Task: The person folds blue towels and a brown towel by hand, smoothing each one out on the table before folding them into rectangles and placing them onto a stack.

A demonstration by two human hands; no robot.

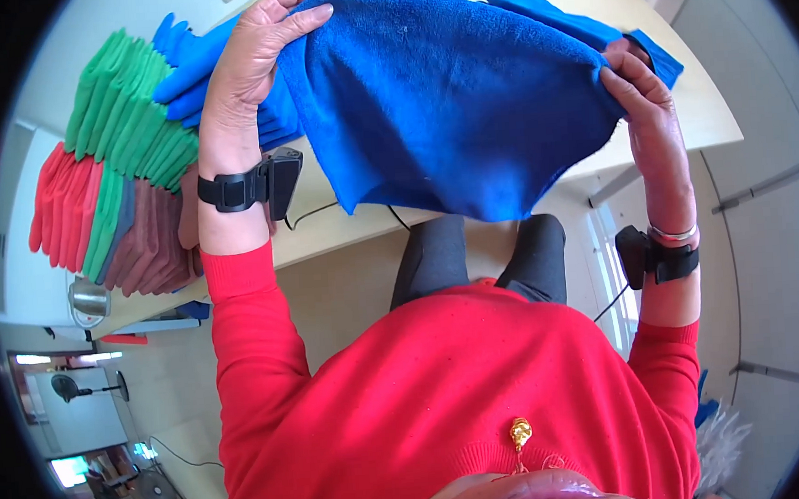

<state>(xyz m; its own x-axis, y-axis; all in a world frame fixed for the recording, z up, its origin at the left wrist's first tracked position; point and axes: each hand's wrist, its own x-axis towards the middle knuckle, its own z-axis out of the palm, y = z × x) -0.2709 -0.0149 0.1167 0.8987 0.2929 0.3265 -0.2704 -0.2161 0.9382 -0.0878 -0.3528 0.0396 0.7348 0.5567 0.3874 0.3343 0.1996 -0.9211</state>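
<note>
Head view: a blue towel is held up over the pale tabletop, stretched between both hands. The left hand is seen at the towel's upper left corner, its fingers closed over the edge so that the cloth is pinched between fingers and palm. The right hand is seen at the towel's right edge, where the cloth is gripped between thumb and curled fingers. The towel hangs down from the two hands and sags in the middle, its lower edge reaching past the near rim of the tabletop. A black band is worn on the left wrist, and another black band with a bracelet on the right. Left of the left hand, well apart from the towel, a stack of folded cloths in green, red, brown and blue is laid on the tabletop. More folded blue cloth is seen behind the towel. Red sleeves cover both forearms.
</note>
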